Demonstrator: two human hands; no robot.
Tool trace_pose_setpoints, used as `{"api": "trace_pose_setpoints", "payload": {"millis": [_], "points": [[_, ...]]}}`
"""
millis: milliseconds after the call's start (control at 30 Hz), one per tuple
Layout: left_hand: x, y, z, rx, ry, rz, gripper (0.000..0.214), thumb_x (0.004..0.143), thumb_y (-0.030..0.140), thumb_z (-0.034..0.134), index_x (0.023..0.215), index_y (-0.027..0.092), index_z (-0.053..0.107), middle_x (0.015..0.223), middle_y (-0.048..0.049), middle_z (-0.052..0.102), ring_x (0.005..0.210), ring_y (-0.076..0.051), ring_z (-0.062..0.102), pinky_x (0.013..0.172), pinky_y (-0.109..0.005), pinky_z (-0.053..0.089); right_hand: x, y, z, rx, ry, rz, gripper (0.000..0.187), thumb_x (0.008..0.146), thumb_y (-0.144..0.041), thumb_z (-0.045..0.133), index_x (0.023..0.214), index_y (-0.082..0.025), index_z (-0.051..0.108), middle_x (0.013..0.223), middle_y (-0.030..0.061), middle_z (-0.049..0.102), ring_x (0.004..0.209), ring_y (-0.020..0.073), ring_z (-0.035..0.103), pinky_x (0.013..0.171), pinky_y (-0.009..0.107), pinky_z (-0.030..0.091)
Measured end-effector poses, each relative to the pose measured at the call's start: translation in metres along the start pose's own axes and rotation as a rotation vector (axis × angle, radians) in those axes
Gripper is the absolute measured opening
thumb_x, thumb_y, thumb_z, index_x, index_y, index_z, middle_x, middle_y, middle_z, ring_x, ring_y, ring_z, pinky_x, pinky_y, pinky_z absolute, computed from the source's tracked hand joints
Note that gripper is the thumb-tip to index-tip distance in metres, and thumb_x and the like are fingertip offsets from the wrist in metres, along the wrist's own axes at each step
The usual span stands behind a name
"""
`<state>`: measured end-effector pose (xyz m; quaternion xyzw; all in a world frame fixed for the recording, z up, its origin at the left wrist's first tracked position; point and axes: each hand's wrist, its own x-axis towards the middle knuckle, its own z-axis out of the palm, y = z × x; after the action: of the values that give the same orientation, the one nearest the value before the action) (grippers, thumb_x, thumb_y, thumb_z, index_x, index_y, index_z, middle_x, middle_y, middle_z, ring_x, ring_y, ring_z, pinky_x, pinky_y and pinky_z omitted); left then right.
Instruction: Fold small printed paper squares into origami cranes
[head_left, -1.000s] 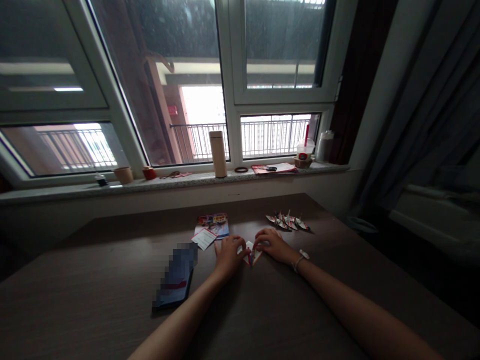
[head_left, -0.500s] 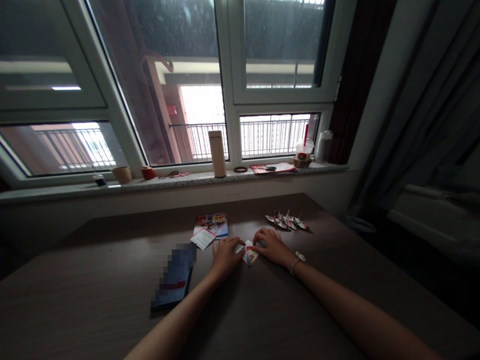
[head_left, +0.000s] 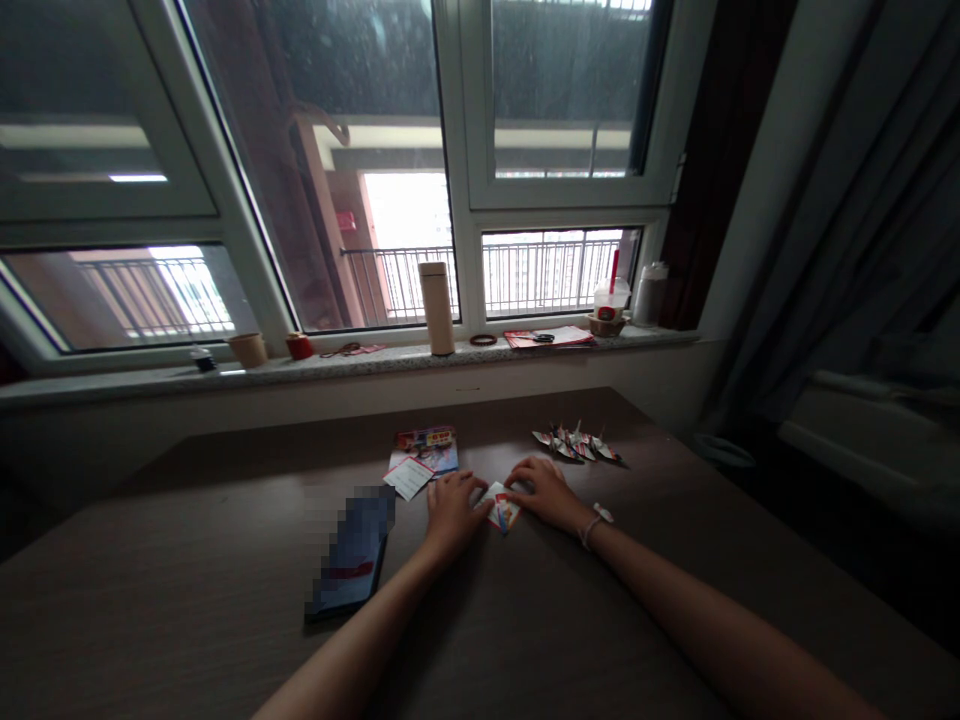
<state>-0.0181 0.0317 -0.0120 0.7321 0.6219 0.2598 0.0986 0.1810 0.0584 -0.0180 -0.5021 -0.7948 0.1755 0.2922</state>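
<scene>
A small folded paper (head_left: 503, 510), white with red, yellow and blue print, lies on the brown table (head_left: 187, 560) between my hands. My left hand (head_left: 453, 508) has its fingers curled on the paper's left edge. At the right edge, my right hand (head_left: 549, 490) pinches the paper with thumb and forefinger; a light bracelet (head_left: 592, 528) circles that wrist. Left of my left hand are a printed leaflet (head_left: 442, 458) and a white square of paper with a red border (head_left: 409, 478). Beyond my right hand stand several folded paper pieces (head_left: 577, 442) in a row.
A phone (head_left: 349, 560), partly pixelated, rests left of my left forearm. On the windowsill stand a beige flask (head_left: 436, 310), a paper cup (head_left: 247, 350), a red spool (head_left: 299, 346), scissors (head_left: 544, 338) on papers, a drink cup with straw (head_left: 610, 300) and a pale bottle (head_left: 649, 296).
Almost nothing differs. The view has shifted very slightly, and my fingers have moved a little on the folded paper, which stays in the same place.
</scene>
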Motion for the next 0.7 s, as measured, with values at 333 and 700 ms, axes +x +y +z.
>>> {"api": "trace_pose_setpoints", "payload": {"millis": [333,700], "points": [[0.0022,0.0002,-0.0005,-0.065,-0.027,-0.022,0.018,0.076,0.028,0.068,0.094,0.027,0.071,0.130,-0.0025,0.062,0.129,-0.028,0.045,0.111,-0.051,0.022,0.0019,0.0038,0.0052,0.029,0.010,0.042,0.026,0.078,-0.049,0.071,0.095,-0.031,0.075,0.113,0.0039,0.063,0.114,0.0252,0.051,0.102,0.041,0.031],[0.0018,0.0007,-0.0024,-0.113,0.018,-0.021,0.022,0.074,0.022,0.069,0.096,0.026,0.069,0.130,-0.0017,0.063,0.129,-0.027,0.045,0.111,-0.049,0.025,0.0014,0.0065,0.0061,0.066,0.033,0.033,0.018,0.078,-0.041,0.072,0.088,-0.027,0.075,0.112,0.0038,0.065,0.115,0.0251,0.051,0.103,0.042,0.031]]}}
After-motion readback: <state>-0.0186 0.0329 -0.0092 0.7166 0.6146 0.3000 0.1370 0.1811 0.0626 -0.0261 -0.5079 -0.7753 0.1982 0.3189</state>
